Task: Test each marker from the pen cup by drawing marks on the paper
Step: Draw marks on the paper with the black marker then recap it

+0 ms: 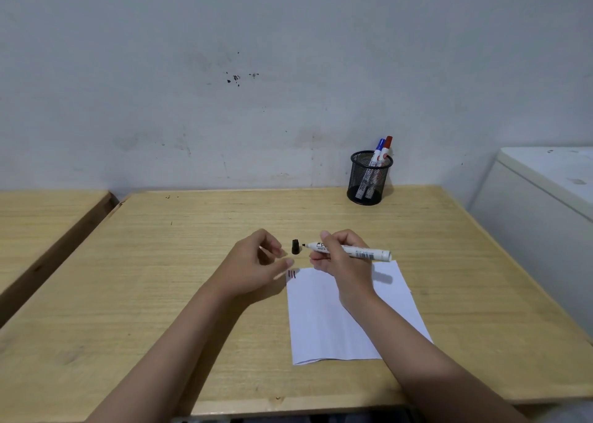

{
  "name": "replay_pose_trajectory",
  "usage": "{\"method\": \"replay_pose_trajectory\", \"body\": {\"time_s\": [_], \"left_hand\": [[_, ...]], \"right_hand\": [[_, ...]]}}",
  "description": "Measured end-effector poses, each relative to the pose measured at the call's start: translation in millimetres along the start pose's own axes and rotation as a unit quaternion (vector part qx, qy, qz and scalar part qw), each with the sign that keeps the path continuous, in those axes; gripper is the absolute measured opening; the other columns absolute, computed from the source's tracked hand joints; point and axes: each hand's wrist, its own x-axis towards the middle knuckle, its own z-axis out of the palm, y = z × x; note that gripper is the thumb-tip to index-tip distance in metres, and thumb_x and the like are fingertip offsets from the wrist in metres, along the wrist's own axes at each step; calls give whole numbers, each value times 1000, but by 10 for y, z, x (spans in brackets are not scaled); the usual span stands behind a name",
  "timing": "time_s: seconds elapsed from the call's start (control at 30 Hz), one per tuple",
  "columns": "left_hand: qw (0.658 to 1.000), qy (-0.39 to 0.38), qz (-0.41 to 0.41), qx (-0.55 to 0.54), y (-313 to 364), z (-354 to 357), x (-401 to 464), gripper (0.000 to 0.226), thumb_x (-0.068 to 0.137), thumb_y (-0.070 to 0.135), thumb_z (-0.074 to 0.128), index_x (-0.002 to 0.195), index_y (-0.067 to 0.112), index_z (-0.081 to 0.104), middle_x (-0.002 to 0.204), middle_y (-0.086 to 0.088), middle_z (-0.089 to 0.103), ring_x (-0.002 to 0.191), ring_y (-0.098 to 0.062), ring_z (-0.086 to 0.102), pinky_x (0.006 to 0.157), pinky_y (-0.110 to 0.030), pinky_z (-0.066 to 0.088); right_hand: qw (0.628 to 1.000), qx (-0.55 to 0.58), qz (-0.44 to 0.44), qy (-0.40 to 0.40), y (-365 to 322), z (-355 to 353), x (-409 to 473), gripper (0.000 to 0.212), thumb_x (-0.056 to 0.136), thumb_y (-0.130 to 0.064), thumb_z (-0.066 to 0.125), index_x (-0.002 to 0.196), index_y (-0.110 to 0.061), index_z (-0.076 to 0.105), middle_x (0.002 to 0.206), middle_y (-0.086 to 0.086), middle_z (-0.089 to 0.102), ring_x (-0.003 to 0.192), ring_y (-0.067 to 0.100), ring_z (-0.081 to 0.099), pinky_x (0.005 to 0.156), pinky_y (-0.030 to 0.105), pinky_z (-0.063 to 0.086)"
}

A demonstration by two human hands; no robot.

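Note:
My right hand (340,255) grips a white marker (362,252) held level, its bare black tip pointing left. The marker's black cap (296,246) stands on the table just left of the tip, apart from it. My left hand (256,262) hovers beside the cap with fingers curled and parted, holding nothing. A white sheet of paper (327,320) lies under my right wrist, with a few short dark marks (292,274) at its upper left corner. A black mesh pen cup (369,178) at the back holds a blue-capped marker (378,148) and a red-capped marker (387,145).
The wooden table (160,278) stands against a grey wall. A second wooden table (41,217) adjoins on the left with a gap between. A white cabinet (552,191) stands to the right.

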Motion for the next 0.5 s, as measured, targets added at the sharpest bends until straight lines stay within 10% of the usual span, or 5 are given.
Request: {"method": "replay_pose_trajectory", "body": {"time_s": [0.3, 0.5], "left_hand": [[990, -68, 34, 116, 249, 139, 382, 22, 78, 5, 64, 97, 16, 71, 99, -3, 69, 84, -17, 65, 74, -23, 49], [993, -21, -18, -111, 322, 34, 389, 10, 74, 4, 73, 80, 12, 71, 85, -15, 72, 73, -17, 66, 69, -24, 52]], "right_hand": [[998, 21, -13, 49, -252, -76, 2, 24, 78, -23, 75, 75, -9, 56, 53, 3, 59, 36, 11, 46, 37, 23, 37], [998, 18, -32, 46, -450, -167, 31, 26, 86, -26, 65, 71, -6, 59, 54, 5, 63, 33, 11, 44, 36, 22, 37]]}}
